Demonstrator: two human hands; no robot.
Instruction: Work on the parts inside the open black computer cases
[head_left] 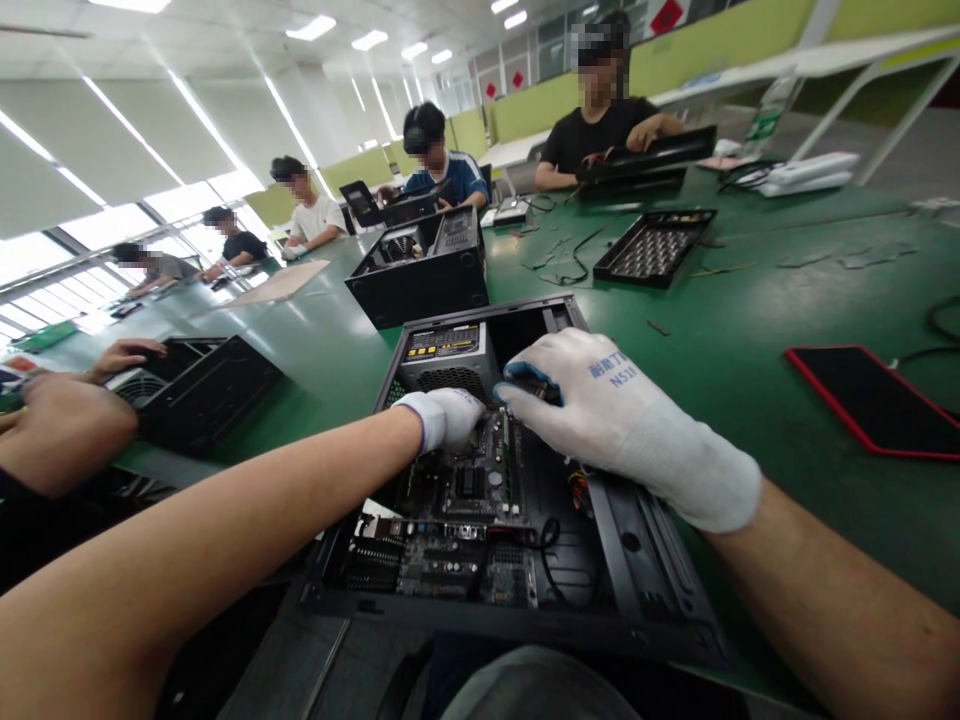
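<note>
An opened black computer case lies in front of me with its inside facing up. Within it are a motherboard and a grey power supply with a black and yellow label. My left hand, in a white glove, reaches to the board's upper edge beside the power supply. Its fingers look closed, but their tips are hidden. My right hand, gloved in white with a blue palm, curls its thumb and fingers around something dark by the power supply's right side. I cannot make out what it is.
Another open case stands beyond mine on the green table. A black perforated panel, loose cables and a red-edged black pad lie to the right. At left, a co-worker's hands touch another case. Several people sit farther back.
</note>
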